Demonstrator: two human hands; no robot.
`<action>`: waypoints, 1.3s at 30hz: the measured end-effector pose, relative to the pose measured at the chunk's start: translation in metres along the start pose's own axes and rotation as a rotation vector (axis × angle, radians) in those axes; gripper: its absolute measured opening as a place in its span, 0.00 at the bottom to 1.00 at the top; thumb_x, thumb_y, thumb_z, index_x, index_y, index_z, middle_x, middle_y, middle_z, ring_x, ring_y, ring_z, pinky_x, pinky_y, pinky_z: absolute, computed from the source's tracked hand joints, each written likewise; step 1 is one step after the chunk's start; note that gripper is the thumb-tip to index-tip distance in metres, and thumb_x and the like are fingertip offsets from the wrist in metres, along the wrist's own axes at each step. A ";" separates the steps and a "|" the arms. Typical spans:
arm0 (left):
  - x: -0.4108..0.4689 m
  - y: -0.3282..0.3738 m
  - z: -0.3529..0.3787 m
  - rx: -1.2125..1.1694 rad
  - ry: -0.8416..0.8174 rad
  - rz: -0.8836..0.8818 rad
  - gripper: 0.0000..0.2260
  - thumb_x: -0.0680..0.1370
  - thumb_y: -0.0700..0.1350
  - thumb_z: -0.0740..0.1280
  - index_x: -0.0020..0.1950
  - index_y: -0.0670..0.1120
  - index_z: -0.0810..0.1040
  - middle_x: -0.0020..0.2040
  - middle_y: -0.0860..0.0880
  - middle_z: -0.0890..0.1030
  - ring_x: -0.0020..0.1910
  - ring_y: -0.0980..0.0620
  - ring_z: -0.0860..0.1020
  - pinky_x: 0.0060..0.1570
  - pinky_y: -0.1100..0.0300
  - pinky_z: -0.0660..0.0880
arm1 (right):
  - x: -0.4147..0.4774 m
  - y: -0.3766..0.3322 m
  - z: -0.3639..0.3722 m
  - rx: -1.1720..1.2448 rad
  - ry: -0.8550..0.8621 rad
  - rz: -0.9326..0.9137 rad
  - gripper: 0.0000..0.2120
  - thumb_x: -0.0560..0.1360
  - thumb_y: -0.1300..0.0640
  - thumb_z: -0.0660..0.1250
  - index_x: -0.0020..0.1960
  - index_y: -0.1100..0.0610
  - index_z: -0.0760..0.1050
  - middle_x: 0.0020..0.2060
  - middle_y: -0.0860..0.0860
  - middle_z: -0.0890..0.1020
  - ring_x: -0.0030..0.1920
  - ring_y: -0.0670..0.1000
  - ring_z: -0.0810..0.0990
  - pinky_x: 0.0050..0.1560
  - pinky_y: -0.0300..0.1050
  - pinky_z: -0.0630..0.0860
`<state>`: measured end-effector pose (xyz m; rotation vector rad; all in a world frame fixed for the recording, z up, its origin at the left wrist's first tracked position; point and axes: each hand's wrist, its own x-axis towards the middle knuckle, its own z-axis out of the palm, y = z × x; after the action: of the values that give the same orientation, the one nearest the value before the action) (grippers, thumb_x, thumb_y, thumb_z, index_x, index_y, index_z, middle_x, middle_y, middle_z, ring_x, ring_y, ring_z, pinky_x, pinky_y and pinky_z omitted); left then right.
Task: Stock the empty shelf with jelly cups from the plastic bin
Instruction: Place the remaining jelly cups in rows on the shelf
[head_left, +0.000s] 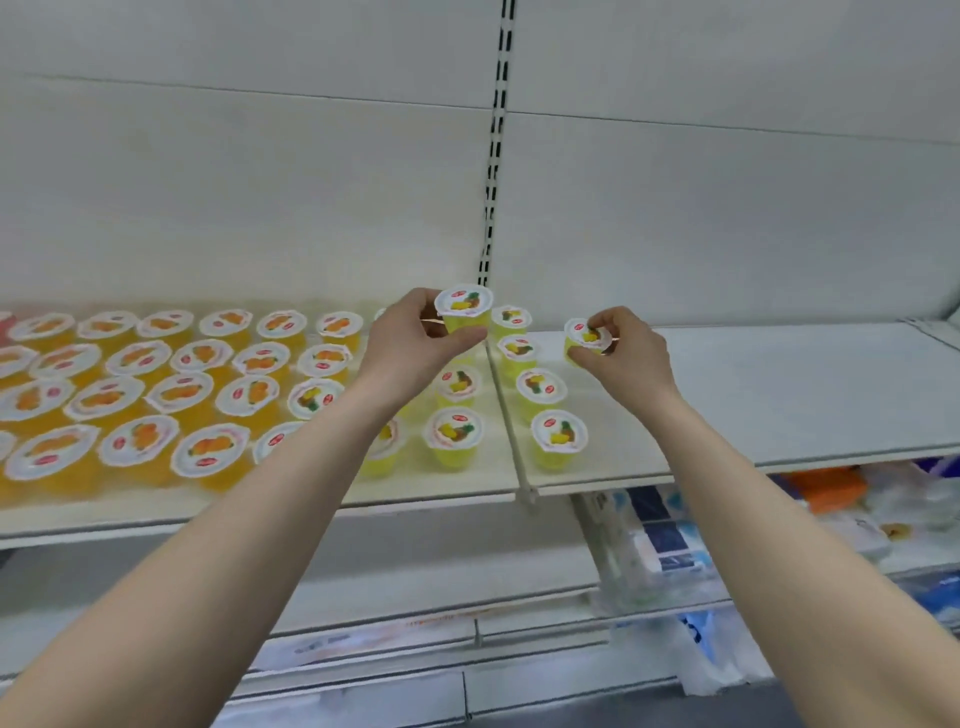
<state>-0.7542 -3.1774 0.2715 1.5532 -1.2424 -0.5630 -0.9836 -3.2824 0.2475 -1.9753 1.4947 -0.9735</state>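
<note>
My left hand (415, 338) grips a yellow pineapple jelly cup (464, 307), held above the shelf near the seam between two shelf boards. My right hand (623, 353) pinches another yellow jelly cup (584, 338) at the back of the right shelf board (779, 384), low to the surface. Rows of orange jelly cups (156, 395) fill the left shelf board. Several yellow cups (556, 436) stand in columns by the seam. The plastic bin is out of view.
A slotted black-and-white upright (496, 156) runs up the white back wall. The right shelf board lies bare to the right of my right hand. Lower shelves hold wrapped packages (660, 545) and an orange pack (826, 486).
</note>
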 end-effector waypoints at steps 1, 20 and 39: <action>0.004 -0.002 0.003 0.008 0.012 -0.010 0.18 0.70 0.53 0.75 0.58 0.51 0.77 0.51 0.53 0.82 0.50 0.54 0.80 0.51 0.57 0.77 | 0.009 0.007 0.005 -0.003 -0.039 -0.012 0.16 0.70 0.51 0.74 0.55 0.50 0.75 0.50 0.46 0.79 0.49 0.50 0.78 0.41 0.38 0.69; 0.026 0.012 0.055 0.079 0.209 -0.091 0.20 0.70 0.50 0.76 0.60 0.54 0.76 0.51 0.57 0.81 0.46 0.60 0.81 0.45 0.62 0.79 | 0.098 0.050 0.038 -0.089 -0.243 -0.267 0.16 0.73 0.53 0.72 0.58 0.53 0.73 0.53 0.52 0.78 0.52 0.55 0.77 0.49 0.47 0.72; 0.044 0.021 0.152 1.054 -0.028 0.127 0.30 0.66 0.69 0.69 0.58 0.49 0.79 0.56 0.48 0.73 0.59 0.45 0.68 0.61 0.51 0.66 | 0.110 0.072 -0.044 -0.244 -0.126 -0.541 0.27 0.77 0.50 0.66 0.73 0.52 0.64 0.58 0.51 0.77 0.59 0.53 0.75 0.58 0.47 0.69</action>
<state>-0.8736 -3.2801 0.2451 2.2725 -1.7750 0.2340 -1.0454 -3.4067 0.2511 -2.6445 1.0660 -0.8738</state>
